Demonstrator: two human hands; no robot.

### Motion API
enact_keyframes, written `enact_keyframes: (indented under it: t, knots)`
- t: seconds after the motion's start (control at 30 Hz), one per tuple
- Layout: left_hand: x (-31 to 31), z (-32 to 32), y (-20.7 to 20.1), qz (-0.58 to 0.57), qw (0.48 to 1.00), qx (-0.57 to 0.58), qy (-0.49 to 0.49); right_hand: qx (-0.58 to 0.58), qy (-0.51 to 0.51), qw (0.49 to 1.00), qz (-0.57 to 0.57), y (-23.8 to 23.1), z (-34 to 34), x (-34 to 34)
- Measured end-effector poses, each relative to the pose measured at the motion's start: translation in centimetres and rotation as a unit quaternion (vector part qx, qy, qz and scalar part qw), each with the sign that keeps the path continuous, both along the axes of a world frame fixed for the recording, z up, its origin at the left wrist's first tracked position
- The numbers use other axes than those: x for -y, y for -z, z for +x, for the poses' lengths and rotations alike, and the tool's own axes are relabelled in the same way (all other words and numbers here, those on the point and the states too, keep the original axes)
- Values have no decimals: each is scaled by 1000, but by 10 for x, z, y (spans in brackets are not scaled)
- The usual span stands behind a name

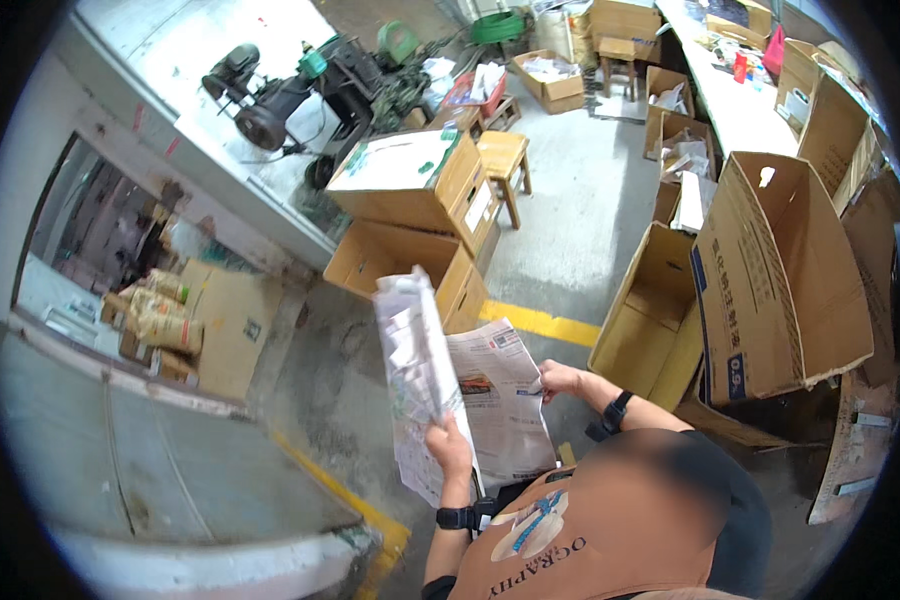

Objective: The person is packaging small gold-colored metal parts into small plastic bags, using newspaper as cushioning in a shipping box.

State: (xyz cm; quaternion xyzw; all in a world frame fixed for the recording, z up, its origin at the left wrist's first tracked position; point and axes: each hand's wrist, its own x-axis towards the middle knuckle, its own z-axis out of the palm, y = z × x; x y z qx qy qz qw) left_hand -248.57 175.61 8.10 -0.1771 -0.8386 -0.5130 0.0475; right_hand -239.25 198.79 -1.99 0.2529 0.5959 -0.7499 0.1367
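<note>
Up in front of the chest, a newspaper [470,400] is held spread between both hands — a sheaf of thin printed pages, pale grey-white with dense columns of text and small touches of red and colour. The left hand [450,448] is clamped on the lower edge of the nearer part, which stands almost edge-on and rises in a crumpled, wavy strip. The right hand [560,380] pinches the far edge of the flatter sheet, which lies open and tilted, its print facing up. Both wrists wear a dark band.

Beyond the paper, on the concrete floor [570,220], stand open cardboard boxes [660,320] — a large one [780,270] tipped on its side to the right, a stack [420,200] to the left. A yellow line [540,322] crosses the floor just behind the pages, and a small wooden stool [505,160] stands farther off.
</note>
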Motion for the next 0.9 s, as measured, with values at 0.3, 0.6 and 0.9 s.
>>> enact_keyframes:
  t: [0.3, 0.6, 0.9]
  knots:
    - [-250, -95, -4, -194, 878, -172, 402, -101, 279, 955, -10, -94, -73, -103]
    - [-465, -172, -6, -211, 812, -139, 525, -14, 303, 875, 378, -73, -138, -278]
    - [-691, -232, -61, -96, 839, -32, 534, -59, 272, 787, 551, -120, -210, -483]
